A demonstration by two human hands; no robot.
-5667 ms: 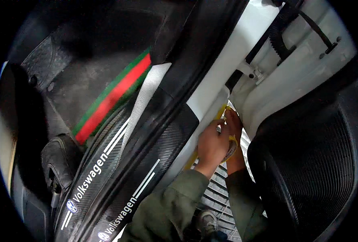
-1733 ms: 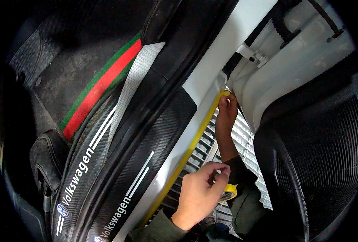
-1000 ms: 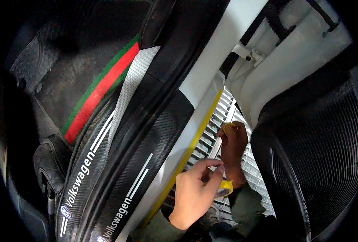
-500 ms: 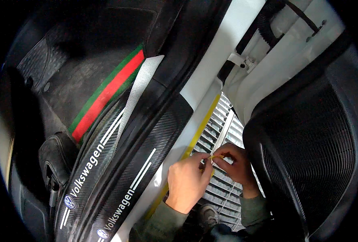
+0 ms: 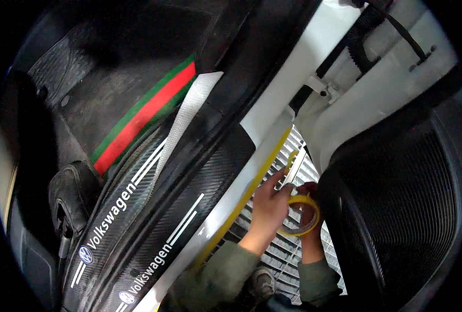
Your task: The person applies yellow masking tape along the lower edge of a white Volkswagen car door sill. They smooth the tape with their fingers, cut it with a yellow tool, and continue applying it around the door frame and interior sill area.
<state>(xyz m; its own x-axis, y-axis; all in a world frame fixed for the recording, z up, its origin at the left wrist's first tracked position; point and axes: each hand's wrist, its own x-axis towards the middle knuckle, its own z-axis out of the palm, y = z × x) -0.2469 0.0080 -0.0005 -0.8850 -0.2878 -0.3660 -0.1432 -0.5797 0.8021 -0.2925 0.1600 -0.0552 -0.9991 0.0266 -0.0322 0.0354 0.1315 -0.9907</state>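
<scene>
A: Where the white sill (image 5: 270,127) bordered the grated floor (image 5: 288,255), what had been done?

B: A yellow strip (image 5: 250,188) lay along the sill's outer edge, from near the door hinge (image 5: 322,89) down towards the left sleeve (image 5: 225,270). That upper run appeared complete; the stretch behind the sleeve was hidden and could not be judged.

A: And the roll of yellow tape (image 5: 316,214)?

B: It was held above the grating, between the two hands, well apart from the sill. The left hand (image 5: 269,205) stood beside it, index finger extended, the thumb near the roll's rim; the right hand (image 5: 308,212) lay behind, partly visible through the ring. Which hand bore the weight, and how firmly either was closed, could not be told.

A: What remained?

B: A short yellow piece (image 5: 292,159) projected beyond the left index finger, apart from the strip. It was not yet laid down, so the work was judged unfinished.
</scene>
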